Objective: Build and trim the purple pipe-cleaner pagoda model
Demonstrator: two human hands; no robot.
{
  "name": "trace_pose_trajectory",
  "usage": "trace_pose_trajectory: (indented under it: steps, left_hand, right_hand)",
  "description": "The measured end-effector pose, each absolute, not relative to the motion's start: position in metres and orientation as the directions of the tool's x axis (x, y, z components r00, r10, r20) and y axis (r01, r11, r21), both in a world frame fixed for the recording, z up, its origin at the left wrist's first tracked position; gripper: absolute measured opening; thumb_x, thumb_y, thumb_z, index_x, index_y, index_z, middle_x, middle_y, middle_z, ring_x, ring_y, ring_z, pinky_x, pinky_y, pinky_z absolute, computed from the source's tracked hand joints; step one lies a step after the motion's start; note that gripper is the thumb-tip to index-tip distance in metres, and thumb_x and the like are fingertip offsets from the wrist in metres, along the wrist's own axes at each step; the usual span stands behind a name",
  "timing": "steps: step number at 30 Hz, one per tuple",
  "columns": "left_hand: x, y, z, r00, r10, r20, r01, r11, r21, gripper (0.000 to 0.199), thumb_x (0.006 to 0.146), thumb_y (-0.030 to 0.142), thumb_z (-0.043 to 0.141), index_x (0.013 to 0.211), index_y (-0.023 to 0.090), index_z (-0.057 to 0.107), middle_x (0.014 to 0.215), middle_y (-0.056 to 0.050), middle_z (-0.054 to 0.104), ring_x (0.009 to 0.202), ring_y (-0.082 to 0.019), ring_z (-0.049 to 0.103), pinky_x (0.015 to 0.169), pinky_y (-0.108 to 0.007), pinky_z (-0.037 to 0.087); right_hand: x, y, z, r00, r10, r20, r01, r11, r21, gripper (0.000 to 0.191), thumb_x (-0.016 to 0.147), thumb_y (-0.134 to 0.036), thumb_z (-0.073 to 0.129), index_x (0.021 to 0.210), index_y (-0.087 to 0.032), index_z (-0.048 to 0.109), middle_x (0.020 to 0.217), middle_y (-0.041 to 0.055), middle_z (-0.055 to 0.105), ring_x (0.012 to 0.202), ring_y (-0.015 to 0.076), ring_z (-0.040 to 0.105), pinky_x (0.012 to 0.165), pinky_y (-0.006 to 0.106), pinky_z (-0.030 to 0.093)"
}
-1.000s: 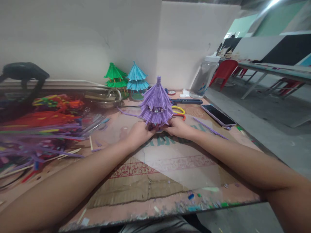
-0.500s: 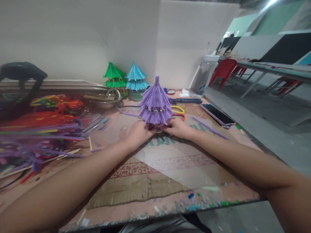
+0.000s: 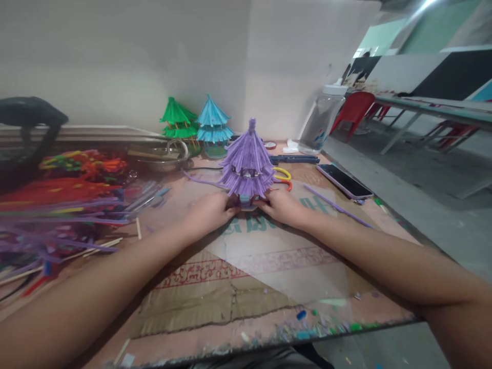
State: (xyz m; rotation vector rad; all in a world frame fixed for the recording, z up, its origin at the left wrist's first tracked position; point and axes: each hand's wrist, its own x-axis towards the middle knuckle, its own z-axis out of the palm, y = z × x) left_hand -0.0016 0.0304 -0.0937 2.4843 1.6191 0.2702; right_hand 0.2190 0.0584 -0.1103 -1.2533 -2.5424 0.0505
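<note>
A purple two-tiered tower (image 3: 249, 159) of fuzzy strips stands upright at the middle of the table, on a cardboard sheet under clear plastic (image 3: 269, 256). My left hand (image 3: 215, 211) holds its base from the left, fingers closed at the lower edge. From the right, my right hand (image 3: 283, 206) grips the base the same way, its fingertips partly under the lower purple tier. Behind stand a green tower (image 3: 179, 117) and a light blue tower (image 3: 214, 120) of similar shape.
Left lie piles of coloured strips (image 3: 73, 189) and thin sticks, by a metal bowl (image 3: 159, 160). Behind right are scissors (image 3: 282, 173), a dark tool (image 3: 295, 159), a water bottle (image 3: 319, 120) and a phone (image 3: 344, 181). A purple strip (image 3: 334, 205) lies right.
The purple tower has shifted slightly right and tilts less. My left hand has moved a little left and down along its base, and more of the base shows between my hands.
</note>
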Motion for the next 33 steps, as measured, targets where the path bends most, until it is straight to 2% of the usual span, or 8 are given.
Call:
trace_pose_trajectory:
  steps: [5,8,11,14,18,25,30,33]
  left_hand:
    - [-0.001,0.031,-0.091,0.372,0.927,0.045,0.895,-0.371,0.246,0.022,0.088,0.035,0.056,0.092,0.019,0.071,0.085,-0.008,0.073,0.074,-0.023,0.066,0.062,-0.028,0.039]
    - [0.001,0.030,-0.090,0.382,0.923,0.046,0.892,-0.381,0.241,0.024,0.089,0.037,0.054,0.092,0.020,0.071,0.084,-0.008,0.073,0.074,-0.023,0.066,0.061,-0.029,0.038]
    - [0.003,0.028,-0.092,0.369,0.927,0.063,0.900,-0.374,0.225,0.028,0.090,0.041,0.051,0.092,0.022,0.072,0.083,-0.008,0.074,0.074,-0.024,0.067,0.060,-0.029,0.038]
    - [0.007,0.027,-0.096,0.323,0.943,0.084,0.924,-0.333,0.188,0.031,0.091,0.044,0.050,0.091,0.024,0.073,0.079,-0.009,0.073,0.073,-0.025,0.067,0.059,-0.029,0.038]
    - [0.010,0.026,-0.098,0.343,0.934,0.096,0.915,-0.355,0.191,0.028,0.091,0.041,0.050,0.094,0.023,0.072,0.081,-0.009,0.073,0.074,-0.024,0.067,0.061,-0.029,0.040]
    - [0.013,0.021,-0.094,0.348,0.930,0.118,0.910,-0.366,0.197,0.029,0.092,0.040,0.050,0.096,0.023,0.073,0.078,-0.009,0.072,0.076,-0.026,0.068,0.062,-0.030,0.041]
    - [0.015,0.019,-0.091,0.336,0.936,0.107,0.915,-0.351,0.198,0.028,0.091,0.040,0.051,0.094,0.023,0.073,0.076,-0.009,0.071,0.074,-0.027,0.068,0.062,-0.030,0.041]
    - [0.015,0.021,-0.093,0.350,0.930,0.112,0.907,-0.367,0.207,0.029,0.092,0.040,0.050,0.095,0.022,0.072,0.078,-0.009,0.072,0.074,-0.025,0.068,0.062,-0.029,0.040]
  right_hand:
    - [0.222,0.056,-0.104,-0.586,0.786,0.195,0.744,0.618,-0.254,0.020,0.091,-0.024,0.055,0.079,-0.013,0.066,0.074,0.0070,0.067,0.067,0.0163,0.057,0.061,0.026,0.032]
    - [0.221,0.053,-0.104,-0.571,0.791,0.218,0.763,0.610,-0.214,0.017,0.089,-0.023,0.056,0.080,-0.013,0.067,0.076,0.0081,0.068,0.068,0.0168,0.057,0.062,0.026,0.033]
    - [0.218,0.049,-0.106,-0.512,0.823,0.247,0.809,0.558,-0.184,0.017,0.086,-0.024,0.058,0.075,-0.014,0.065,0.070,0.0066,0.065,0.062,0.0156,0.053,0.059,0.027,0.030]
    - [0.217,0.048,-0.107,-0.469,0.849,0.244,0.812,0.523,-0.260,0.018,0.083,-0.023,0.059,0.067,-0.015,0.061,0.061,0.0027,0.059,0.056,0.0132,0.048,0.056,0.027,0.029]
    - [0.218,0.049,-0.106,-0.494,0.844,0.211,0.756,0.536,-0.374,0.022,0.082,-0.020,0.057,0.061,-0.017,0.054,0.057,-0.0006,0.053,0.055,0.0116,0.045,0.056,0.026,0.030]
    - [0.215,0.043,-0.108,-0.403,0.875,0.269,0.840,0.470,-0.272,0.024,0.081,-0.025,0.055,0.058,-0.019,0.049,0.055,0.0012,0.051,0.053,0.0125,0.041,0.053,0.028,0.025]
    - [0.216,0.046,-0.111,-0.401,0.876,0.269,0.751,0.482,-0.451,0.022,0.075,-0.022,0.053,0.058,-0.021,0.039,0.053,-0.0030,0.045,0.051,0.0101,0.039,0.051,0.025,0.029]
    - [0.218,0.047,-0.112,-0.388,0.879,0.278,0.745,0.476,-0.466,0.027,0.075,-0.022,0.054,0.056,-0.022,0.035,0.052,-0.0033,0.044,0.050,0.0104,0.039,0.051,0.025,0.029]
